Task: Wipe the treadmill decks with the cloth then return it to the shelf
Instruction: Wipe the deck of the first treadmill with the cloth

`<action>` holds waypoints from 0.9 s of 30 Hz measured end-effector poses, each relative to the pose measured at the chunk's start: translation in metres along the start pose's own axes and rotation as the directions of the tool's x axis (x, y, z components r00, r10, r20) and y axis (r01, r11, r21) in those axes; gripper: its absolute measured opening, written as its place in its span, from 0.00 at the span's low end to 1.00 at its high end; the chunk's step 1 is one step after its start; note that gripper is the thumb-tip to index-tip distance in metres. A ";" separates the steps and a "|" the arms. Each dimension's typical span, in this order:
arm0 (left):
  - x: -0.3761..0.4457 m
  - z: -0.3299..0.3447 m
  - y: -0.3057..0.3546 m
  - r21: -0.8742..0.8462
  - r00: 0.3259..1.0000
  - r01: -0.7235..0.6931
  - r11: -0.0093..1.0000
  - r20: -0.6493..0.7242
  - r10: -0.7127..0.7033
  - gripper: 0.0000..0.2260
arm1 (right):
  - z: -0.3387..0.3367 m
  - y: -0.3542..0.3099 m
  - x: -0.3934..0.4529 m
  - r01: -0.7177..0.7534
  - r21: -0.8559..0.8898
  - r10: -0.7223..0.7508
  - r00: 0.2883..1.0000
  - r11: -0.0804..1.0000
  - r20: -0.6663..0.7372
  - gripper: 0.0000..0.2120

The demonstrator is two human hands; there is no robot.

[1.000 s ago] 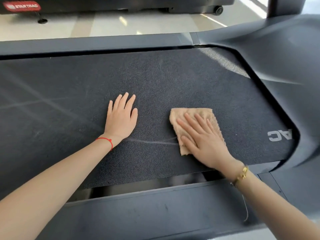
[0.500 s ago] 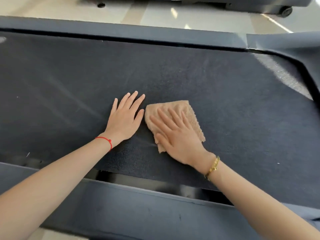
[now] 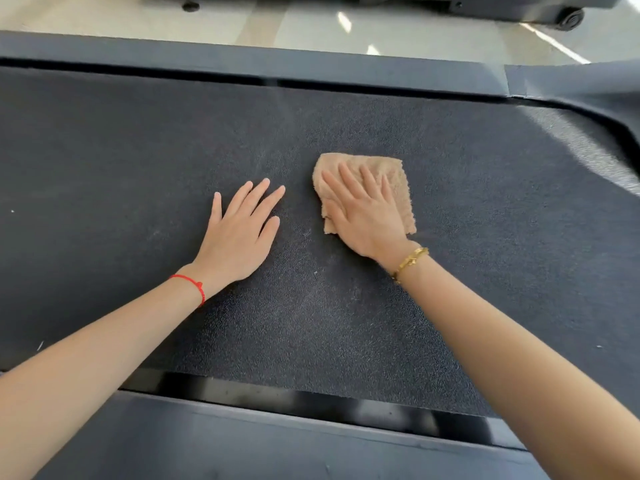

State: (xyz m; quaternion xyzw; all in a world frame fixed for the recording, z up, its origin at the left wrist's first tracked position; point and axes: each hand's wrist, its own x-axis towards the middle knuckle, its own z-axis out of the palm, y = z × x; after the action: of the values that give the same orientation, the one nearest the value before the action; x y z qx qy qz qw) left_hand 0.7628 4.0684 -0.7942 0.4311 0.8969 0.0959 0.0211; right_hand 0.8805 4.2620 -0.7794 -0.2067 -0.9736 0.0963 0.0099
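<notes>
Tan terry cloth [image 3: 398, 174] lies flat on the dark textured treadmill belt [image 3: 346, 323], right of centre and nearer the far side rail [image 3: 242, 60] than the near one. I press it down with my right hand [image 3: 367, 216]: palm on the cloth's lower half, fingers straight and slightly spread, pointing away from me. Nothing is clenched or pinched; the hand bears on the cloth with flat fingers. Cloth edges show beyond my fingertips and along the right side of the hand.

My left hand [image 3: 239, 230] rests palm-down directly on the belt, just beside the cloth but not touching it. Its fingers are straight and fanned, angled toward the upper right, and it grasps nothing.

A red string bracelet [image 3: 190, 285] circles my left wrist. A gold bracelet [image 3: 410, 263] circles my right wrist.

The near side rail [image 3: 277, 452] runs across the bottom of the view, with a glossy black gap between it and the belt edge. Beyond the far rail is a pale, shiny floor [image 3: 311, 26], and a wheel [image 3: 571, 19] of another machine shows at the upper right. The belt surface carries faint light scuffs and specks.
</notes>
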 end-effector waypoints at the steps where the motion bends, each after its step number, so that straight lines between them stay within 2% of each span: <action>1: 0.001 -0.001 -0.004 0.001 1.000 0.001 1.000 -0.005 -0.001 0.24 | 0.002 -0.013 -0.005 0.039 -0.001 -0.039 0.999 0.999 0.007 0.25; 6: 0.002 -0.005 -0.029 -0.010 1.000 0.017 1.000 -0.009 -0.017 0.24 | 0.010 -0.054 -0.068 0.240 0.023 -0.240 0.971 0.971 0.021 0.25; 8: 0.000 -0.006 -0.036 -0.015 1.000 0.015 1.000 -0.007 -0.016 0.24 | 0.011 -0.048 -0.092 0.244 0.041 -0.245 0.969 0.969 0.029 0.24; 12: -0.004 -0.006 -0.037 -0.024 1.000 -0.004 1.000 -0.009 0.004 0.24 | 0.003 -0.014 -0.086 0.022 0.039 -0.022 1.000 0.999 0.011 0.24; 15: -0.004 -0.005 -0.035 -0.012 1.000 -0.012 1.000 -0.020 0.011 0.24 | -0.003 -0.013 -0.060 -0.196 0.051 0.196 0.981 0.979 0.018 0.24; 17: -0.004 -0.005 -0.036 -0.010 1.000 -0.013 1.000 -0.024 0.013 0.24 | 0.000 -0.031 -0.057 -0.227 0.065 0.227 0.974 0.972 0.016 0.24; 24: -0.008 -0.007 -0.034 -0.022 0.999 -0.025 0.999 -0.041 0.024 0.24 | 0.016 -0.112 -0.122 0.090 -0.028 -0.088 0.993 0.996 0.075 0.25; 27: -0.009 -0.007 -0.035 -0.037 0.999 -0.027 0.999 -0.046 0.025 0.24 | 0.019 -0.125 -0.148 0.161 -0.027 -0.158 0.983 0.987 0.094 0.25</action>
State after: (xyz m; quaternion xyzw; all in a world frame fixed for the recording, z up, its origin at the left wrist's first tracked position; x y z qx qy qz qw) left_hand 0.7405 4.0388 -0.7939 0.4400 0.8895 0.1228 0.0076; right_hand 0.9651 4.0867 -0.7710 -0.1236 -0.9880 0.0876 -0.0308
